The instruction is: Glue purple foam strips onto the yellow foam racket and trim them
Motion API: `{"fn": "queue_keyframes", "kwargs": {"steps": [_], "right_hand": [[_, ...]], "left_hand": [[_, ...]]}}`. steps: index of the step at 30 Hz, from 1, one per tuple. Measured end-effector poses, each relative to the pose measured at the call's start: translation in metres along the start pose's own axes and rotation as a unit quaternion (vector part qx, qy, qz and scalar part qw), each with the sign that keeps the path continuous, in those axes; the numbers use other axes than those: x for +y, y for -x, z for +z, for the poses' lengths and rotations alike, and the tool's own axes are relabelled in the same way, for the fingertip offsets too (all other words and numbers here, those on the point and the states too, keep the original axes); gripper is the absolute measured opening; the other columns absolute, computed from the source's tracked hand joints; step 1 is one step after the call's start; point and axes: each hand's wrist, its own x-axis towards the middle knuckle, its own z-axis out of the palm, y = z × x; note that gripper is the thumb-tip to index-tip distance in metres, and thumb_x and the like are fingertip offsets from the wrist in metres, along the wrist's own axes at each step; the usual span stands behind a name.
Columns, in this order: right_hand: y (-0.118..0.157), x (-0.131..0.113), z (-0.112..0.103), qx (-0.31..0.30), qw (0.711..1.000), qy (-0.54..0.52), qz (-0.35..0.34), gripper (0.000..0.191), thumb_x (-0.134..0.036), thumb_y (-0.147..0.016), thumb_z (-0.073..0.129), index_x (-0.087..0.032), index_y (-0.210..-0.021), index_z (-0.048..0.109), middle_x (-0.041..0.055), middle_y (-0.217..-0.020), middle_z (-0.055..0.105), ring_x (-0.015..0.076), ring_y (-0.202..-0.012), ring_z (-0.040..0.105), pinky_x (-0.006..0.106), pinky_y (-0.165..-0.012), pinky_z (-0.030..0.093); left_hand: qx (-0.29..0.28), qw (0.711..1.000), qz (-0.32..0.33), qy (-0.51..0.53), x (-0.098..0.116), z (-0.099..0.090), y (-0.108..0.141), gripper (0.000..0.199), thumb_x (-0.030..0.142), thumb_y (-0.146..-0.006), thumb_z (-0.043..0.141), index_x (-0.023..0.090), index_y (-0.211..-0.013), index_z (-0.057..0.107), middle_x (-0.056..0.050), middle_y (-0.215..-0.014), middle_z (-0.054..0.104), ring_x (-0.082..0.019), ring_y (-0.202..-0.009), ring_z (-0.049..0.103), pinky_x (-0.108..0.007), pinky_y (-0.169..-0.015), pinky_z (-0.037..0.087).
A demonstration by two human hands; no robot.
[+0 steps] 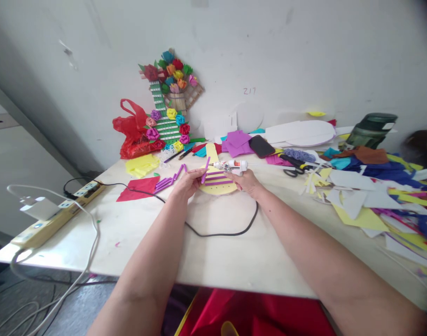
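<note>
The yellow piece (pixel 218 190) lies flat on the pale tabletop (pixel 220 261) between the hands, its narrow neck pointing to twelve o'clock and its broad rounded end to six, with small dark dots along the curved lower part. Smooth purple strips (pixel 216 184) cross its wide body. Taking it as the clock's centre, slim, straight purple sticks (pixel 164 183) lie loosely together at nine o'clock, overlapping a matt red sheet (pixel 132 192). Crinkled yellow paper (pixel 142 165) sits past them toward ten, and flat purple paper (pixel 237 143) is piled at one.

At nine o'clock, the left hand (pixel 191 182) pinches a single purple stick (pixel 205 171) upright, thumb and fingertips closed on it. At three, the right hand (pixel 246 181) has its fingers wrapped around a white, colour-patterned glue gun (pixel 230 165). The nozzle points to nine, right by the pinched stick; whether they touch I cannot tell. A thin black cord (pixel 220 235) loops round at six.
</note>
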Motion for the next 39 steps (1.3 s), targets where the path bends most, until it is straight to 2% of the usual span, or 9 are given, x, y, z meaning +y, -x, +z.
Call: {"fn": "queue_keyframes", "kwargs": {"steps": [11,17,22,26,33,39], "right_hand": [[0.0,0.0,-0.001,0.032,0.999,-0.019,-0.002,0.035,-0.046,-0.058,0.072,-0.017,-0.058,0.053,-0.0076,-0.034,0.04,0.0069,-0.03,0.034,0.022,-0.033,0.032],[0.002,-0.005,-0.002,0.025,0.999,-0.033,-0.001,0.036,-0.047,-0.058,0.071,-0.014,-0.064,0.058,-0.0019,-0.048,0.056,0.005,-0.029,0.035,0.022,-0.031,0.03],[0.004,-0.01,-0.002,0.015,0.999,-0.033,-0.002,0.036,-0.045,-0.056,0.073,-0.014,-0.066,0.059,-0.0004,-0.053,0.06,0.0052,-0.029,0.037,0.022,-0.031,0.032],[0.004,-0.011,-0.002,0.025,0.999,-0.023,-0.004,0.035,-0.044,-0.055,0.074,-0.014,-0.062,0.058,-0.001,-0.05,0.058,0.0057,-0.029,0.038,0.022,-0.031,0.032],[0.0,-0.004,-0.002,0.034,0.999,-0.009,-0.003,0.034,-0.043,-0.057,0.073,-0.017,-0.055,0.052,-0.0062,-0.036,0.043,0.0074,-0.029,0.038,0.022,-0.031,0.033],[-0.002,0.0,-0.002,0.023,1.0,-0.005,-0.01,0.033,-0.045,-0.059,0.071,-0.016,-0.059,0.055,-0.0058,-0.037,0.044,0.0078,-0.029,0.038,0.022,-0.032,0.034]], "left_hand": [[-0.009,1.0,-0.004,-0.003,0.0,0.001,0.001,0.018,0.013,-0.06,0.071,0.007,-0.078,0.069,-0.003,-0.057,0.062,-0.008,-0.047,0.053,-0.019,-0.051,0.046],[-0.005,1.0,-0.007,-0.004,0.001,0.002,0.002,0.019,0.013,-0.06,0.07,0.006,-0.078,0.069,-0.003,-0.056,0.062,-0.008,-0.048,0.054,-0.019,-0.051,0.046],[-0.013,1.0,-0.005,-0.002,0.001,0.002,0.002,0.018,0.014,-0.06,0.071,0.007,-0.077,0.07,-0.003,-0.056,0.062,-0.008,-0.048,0.054,-0.019,-0.052,0.046],[-0.011,1.0,-0.007,-0.006,0.001,0.002,0.002,0.018,0.014,-0.06,0.07,0.007,-0.077,0.07,-0.003,-0.057,0.063,-0.008,-0.049,0.054,-0.019,-0.053,0.045],[-0.012,1.0,-0.001,-0.005,0.002,0.003,0.003,0.018,0.013,-0.059,0.07,0.007,-0.076,0.07,-0.003,-0.058,0.063,-0.008,-0.049,0.053,-0.02,-0.053,0.045],[-0.01,1.0,0.002,-0.002,0.001,0.002,0.002,0.018,0.012,-0.059,0.069,0.007,-0.077,0.069,-0.003,-0.057,0.062,-0.009,-0.05,0.053,-0.02,-0.053,0.045]]}}
